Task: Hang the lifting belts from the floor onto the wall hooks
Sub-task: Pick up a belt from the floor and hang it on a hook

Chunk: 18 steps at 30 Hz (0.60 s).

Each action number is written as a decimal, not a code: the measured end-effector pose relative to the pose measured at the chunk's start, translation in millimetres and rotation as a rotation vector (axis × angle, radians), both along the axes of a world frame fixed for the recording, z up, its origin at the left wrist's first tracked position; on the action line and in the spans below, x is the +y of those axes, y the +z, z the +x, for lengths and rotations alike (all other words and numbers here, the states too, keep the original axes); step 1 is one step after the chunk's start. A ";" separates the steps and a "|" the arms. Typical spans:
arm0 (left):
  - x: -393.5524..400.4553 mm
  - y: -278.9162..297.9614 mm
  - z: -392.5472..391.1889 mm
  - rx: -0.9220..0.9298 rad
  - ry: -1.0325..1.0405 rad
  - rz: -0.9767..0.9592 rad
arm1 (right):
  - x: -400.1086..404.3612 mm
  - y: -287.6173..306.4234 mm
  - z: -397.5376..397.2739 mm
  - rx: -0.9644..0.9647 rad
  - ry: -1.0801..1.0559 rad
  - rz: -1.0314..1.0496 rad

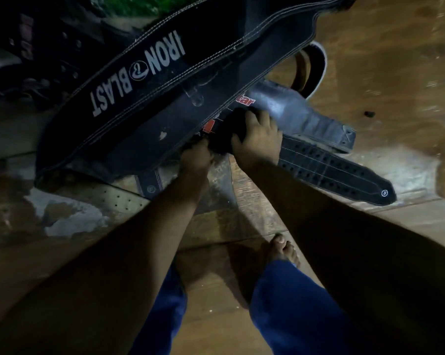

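Observation:
A wide black lifting belt lettered IRON BLAST lies tilted across the upper middle, over a heap of other belts on the floor. Under it a grey-black belt with red lettering runs to the right, and a black strap end with rows of holes points right. My left hand grips a dark belt edge under the IRON BLAST belt. My right hand holds a dark bunched piece of belt just right of it. No wall hooks are in view.
The floor is worn brown wood with pale patches. A pale perforated belt lies lower left. A coiled belt sits upper right. Dark gear fills the upper left. My bare feet stand below the heap.

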State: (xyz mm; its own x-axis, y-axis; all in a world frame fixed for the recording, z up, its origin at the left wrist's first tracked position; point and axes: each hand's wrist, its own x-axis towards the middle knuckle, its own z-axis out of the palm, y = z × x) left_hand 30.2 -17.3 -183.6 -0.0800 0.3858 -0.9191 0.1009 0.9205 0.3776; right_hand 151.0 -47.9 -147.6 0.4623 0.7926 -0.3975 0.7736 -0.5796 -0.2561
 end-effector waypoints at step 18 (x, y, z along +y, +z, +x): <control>15.5 220.4 -41.4 -0.140 0.235 0.015 | 0.3 204.2 -26.1 0.862 -0.452 -0.020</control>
State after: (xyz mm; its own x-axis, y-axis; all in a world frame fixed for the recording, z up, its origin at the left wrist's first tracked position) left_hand -11.2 -1.9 36.8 -0.0414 0.3857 -0.9217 -0.1694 0.9064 0.3869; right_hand 124.9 -47.6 56.6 0.2654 0.6012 -0.7537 0.0291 -0.7864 -0.6170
